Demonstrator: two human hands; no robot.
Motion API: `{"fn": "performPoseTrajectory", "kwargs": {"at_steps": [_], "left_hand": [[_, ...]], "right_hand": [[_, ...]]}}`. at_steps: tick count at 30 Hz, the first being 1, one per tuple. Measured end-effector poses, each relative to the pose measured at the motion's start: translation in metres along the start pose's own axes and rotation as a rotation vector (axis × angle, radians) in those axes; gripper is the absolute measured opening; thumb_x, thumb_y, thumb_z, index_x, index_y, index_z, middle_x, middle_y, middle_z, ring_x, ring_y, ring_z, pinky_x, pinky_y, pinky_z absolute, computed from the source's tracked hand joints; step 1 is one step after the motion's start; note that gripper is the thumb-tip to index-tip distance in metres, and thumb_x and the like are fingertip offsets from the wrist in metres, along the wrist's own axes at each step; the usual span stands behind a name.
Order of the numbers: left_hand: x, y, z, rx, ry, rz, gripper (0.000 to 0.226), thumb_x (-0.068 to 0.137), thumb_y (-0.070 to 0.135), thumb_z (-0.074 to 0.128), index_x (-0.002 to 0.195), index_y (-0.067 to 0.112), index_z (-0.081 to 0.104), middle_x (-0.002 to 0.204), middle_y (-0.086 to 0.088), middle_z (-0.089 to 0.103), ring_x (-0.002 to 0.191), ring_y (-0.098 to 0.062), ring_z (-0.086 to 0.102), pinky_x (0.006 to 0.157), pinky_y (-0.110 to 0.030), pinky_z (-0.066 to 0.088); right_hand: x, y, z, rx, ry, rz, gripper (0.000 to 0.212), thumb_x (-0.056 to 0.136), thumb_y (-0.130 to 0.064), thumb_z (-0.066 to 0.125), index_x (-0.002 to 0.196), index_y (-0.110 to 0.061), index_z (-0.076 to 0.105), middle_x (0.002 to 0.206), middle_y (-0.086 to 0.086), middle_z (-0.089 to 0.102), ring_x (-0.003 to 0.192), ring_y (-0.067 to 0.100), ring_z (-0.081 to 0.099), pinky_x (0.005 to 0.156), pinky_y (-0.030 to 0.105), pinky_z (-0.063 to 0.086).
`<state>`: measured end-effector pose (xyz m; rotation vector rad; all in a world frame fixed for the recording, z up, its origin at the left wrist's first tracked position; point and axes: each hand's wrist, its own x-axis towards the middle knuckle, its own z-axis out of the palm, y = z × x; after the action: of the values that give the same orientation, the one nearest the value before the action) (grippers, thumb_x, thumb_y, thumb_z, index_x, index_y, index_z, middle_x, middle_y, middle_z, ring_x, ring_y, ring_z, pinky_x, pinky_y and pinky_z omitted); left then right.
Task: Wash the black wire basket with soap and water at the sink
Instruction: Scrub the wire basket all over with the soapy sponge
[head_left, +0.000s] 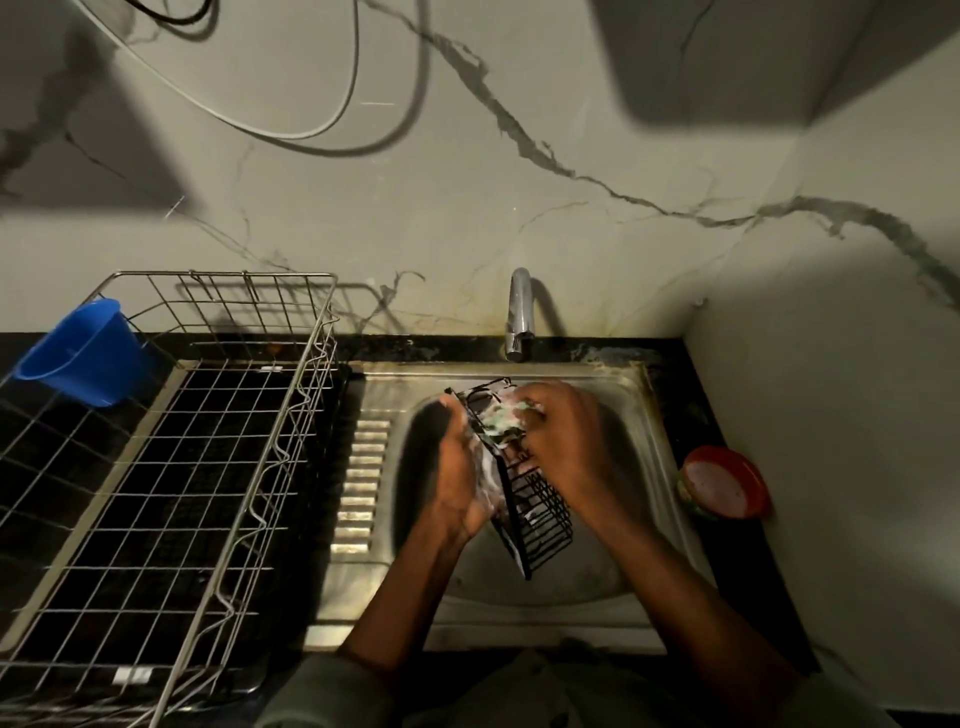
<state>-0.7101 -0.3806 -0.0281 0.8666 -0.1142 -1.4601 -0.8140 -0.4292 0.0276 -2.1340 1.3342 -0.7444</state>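
In my grip the wire basket (535, 512) is black with white suds, the scrubber (501, 423) green, the cup (85, 353) blue, the soap dish (724, 483) red-rimmed with pinkish soap, the table (701, 415) black, the wall (519, 182) off-white with grey veins.

Black counter (696, 415) — dish rack (171, 467), red tub (724, 483)

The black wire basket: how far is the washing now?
Done: suds already cling to the black wire basket. In hand: the left hand holds it over the sink while the right hand rubs a soapy scrubber on it. Left: rinsing; no water runs from the tap.
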Motion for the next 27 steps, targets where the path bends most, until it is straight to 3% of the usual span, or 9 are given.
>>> {"fn": "performPoseTrajectory", "kwargs": {"at_steps": [2,4,9,14,16,18,22,24,27], "left_hand": [[0.0,-0.001,0.003,0.019,-0.007,-0.021,0.086,0.1,0.074,0.027,0.14,0.005,0.062,0.143,-0.029,0.059,0.111,-0.037,0.07,0.099,-0.052,0.055],[-0.001,-0.003,0.005,0.033,0.001,-0.016,0.083,0.102,0.071,0.026,0.138,0.007,0.063,0.139,-0.028,0.063,0.107,-0.036,0.073,0.095,-0.051,0.058],[0.009,-0.006,0.001,0.001,0.051,0.022,0.069,0.106,0.066,0.027,0.111,0.016,0.074,0.105,-0.015,0.076,0.088,-0.025,0.075,0.079,-0.037,0.063],[0.011,-0.005,0.004,0.043,0.08,0.0,0.08,0.106,0.066,0.024,0.087,0.018,0.086,0.094,-0.011,0.08,0.084,-0.025,0.078,0.078,-0.04,0.063],[0.013,-0.008,0.005,0.072,0.103,0.015,0.074,0.107,0.063,0.026,0.092,0.016,0.081,0.091,-0.008,0.08,0.075,-0.02,0.078,0.061,-0.032,0.062],[0.015,-0.008,0.003,0.066,0.131,0.032,0.064,0.108,0.061,0.029,0.097,0.018,0.075,0.093,-0.008,0.079,0.074,-0.018,0.076,0.06,-0.029,0.061],[0.012,-0.009,0.005,0.091,0.116,0.016,0.068,0.107,0.063,0.027,0.115,0.015,0.075,0.111,-0.014,0.077,0.086,-0.023,0.077,0.065,-0.032,0.063],[0.011,-0.009,0.005,0.091,0.132,0.039,0.068,0.107,0.062,0.03,0.129,0.012,0.07,0.119,-0.017,0.072,0.087,-0.023,0.074,0.064,-0.029,0.062],[0.015,-0.007,0.0,0.066,0.136,0.078,0.063,0.108,0.061,0.03,0.115,0.015,0.073,0.109,-0.014,0.074,0.083,-0.021,0.074,0.066,-0.028,0.062]], "right_hand": [[-0.003,0.011,-0.006,-0.059,0.105,0.126,0.031,0.088,0.0,0.068,0.113,-0.018,0.074,0.111,-0.003,0.072,0.092,0.009,0.065,0.071,0.002,0.04],[-0.007,0.015,-0.005,-0.148,0.161,0.16,0.035,0.086,0.0,0.069,0.115,-0.019,0.073,0.116,-0.001,0.072,0.102,0.015,0.065,0.079,0.013,0.043],[-0.037,0.014,0.014,-0.146,0.045,-0.099,0.032,0.08,-0.001,0.069,0.101,-0.024,0.076,0.107,-0.008,0.068,0.098,0.015,0.058,0.076,0.021,0.041],[-0.02,0.027,0.0,-0.204,0.189,0.2,0.035,0.08,0.0,0.069,0.107,-0.022,0.074,0.113,-0.003,0.066,0.111,0.023,0.058,0.085,0.027,0.039],[-0.034,0.014,0.007,-0.194,0.112,0.047,0.034,0.082,-0.003,0.068,0.107,-0.025,0.073,0.113,-0.008,0.064,0.108,0.018,0.055,0.085,0.026,0.039],[-0.039,0.013,0.013,-0.176,0.085,-0.098,0.033,0.082,-0.005,0.069,0.105,-0.028,0.073,0.109,-0.009,0.065,0.102,0.017,0.056,0.085,0.034,0.044],[-0.019,0.024,0.009,-0.146,0.185,0.149,0.032,0.083,-0.005,0.07,0.104,-0.028,0.075,0.109,-0.008,0.068,0.103,0.019,0.059,0.082,0.029,0.042],[-0.022,0.018,0.016,-0.087,0.078,0.08,0.035,0.081,0.002,0.069,0.101,-0.026,0.076,0.106,-0.009,0.066,0.102,0.015,0.059,0.08,0.027,0.046],[-0.027,0.021,0.02,-0.041,0.003,-0.07,0.033,0.084,-0.002,0.069,0.104,-0.028,0.076,0.103,-0.014,0.064,0.1,0.01,0.058,0.08,0.027,0.052]]}}
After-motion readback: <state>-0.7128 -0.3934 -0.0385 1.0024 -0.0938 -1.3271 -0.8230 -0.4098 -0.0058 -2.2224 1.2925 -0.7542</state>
